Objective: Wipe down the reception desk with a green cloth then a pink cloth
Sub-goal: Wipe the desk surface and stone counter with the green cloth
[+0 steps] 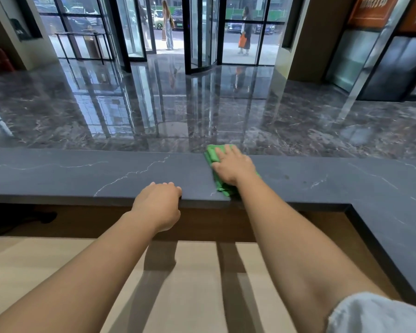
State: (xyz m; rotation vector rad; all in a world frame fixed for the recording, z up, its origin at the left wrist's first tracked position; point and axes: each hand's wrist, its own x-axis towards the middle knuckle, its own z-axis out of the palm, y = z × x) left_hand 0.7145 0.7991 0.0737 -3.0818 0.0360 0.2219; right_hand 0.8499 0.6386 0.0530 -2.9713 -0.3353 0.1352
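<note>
R hand [233, 165] flat on 1 green cloth [222, 186]

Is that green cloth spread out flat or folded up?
Folded. The green cloth shows stacked layers along its edges, a thick pad under the flat right hand on the dark desk top.

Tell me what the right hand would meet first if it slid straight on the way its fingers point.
Likely nothing: the right hand, flat on the folded green cloth, already reaches the dark stone desk top's far edge; beyond lies only open air above the glossy lobby floor.
</note>
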